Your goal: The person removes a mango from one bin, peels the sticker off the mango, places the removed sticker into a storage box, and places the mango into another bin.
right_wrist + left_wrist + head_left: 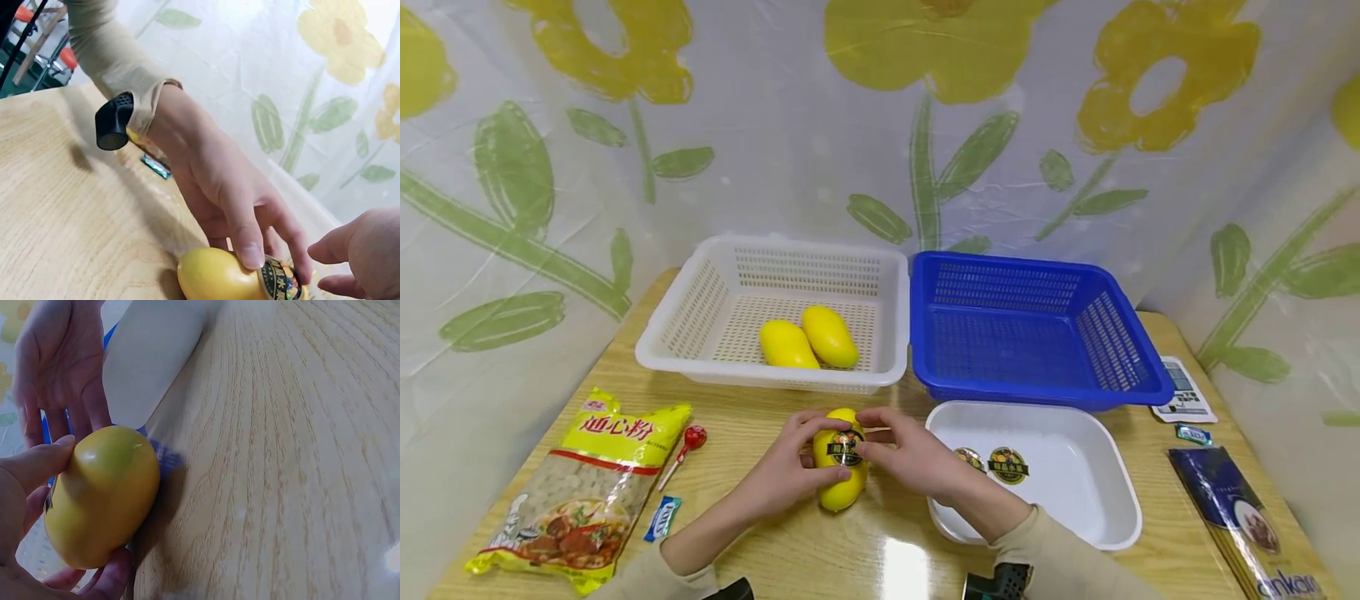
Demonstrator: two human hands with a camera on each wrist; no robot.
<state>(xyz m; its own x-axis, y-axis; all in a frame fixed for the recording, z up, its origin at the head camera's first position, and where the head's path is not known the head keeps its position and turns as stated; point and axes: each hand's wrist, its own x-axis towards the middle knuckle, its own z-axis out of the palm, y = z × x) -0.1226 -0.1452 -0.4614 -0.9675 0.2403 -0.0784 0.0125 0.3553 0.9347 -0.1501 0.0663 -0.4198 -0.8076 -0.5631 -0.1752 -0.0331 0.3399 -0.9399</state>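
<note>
My left hand (793,462) grips a yellow mango (842,493) above the wooden table, thumb and fingers on its sides. A dark round sticker (844,447) with gold lettering sits on the mango's upper face, and in the right wrist view the left thumb lies beside this label (279,279). My right hand (913,454) is at the mango's right side, fingers loosely bent near the sticker and not closed round the fruit. The left wrist view shows its palm (65,369) behind the mango. Two more mangoes (829,336) lie in the white basket (688,321).
A blue basket (1041,387) stands at the back right. Before it, a white tray (1060,475) holds similar stickers (1008,465). At left are a pasta bag (580,492), a lollipop (694,437) and a small blue packet (662,518). A dark blue package (1247,517) lies right.
</note>
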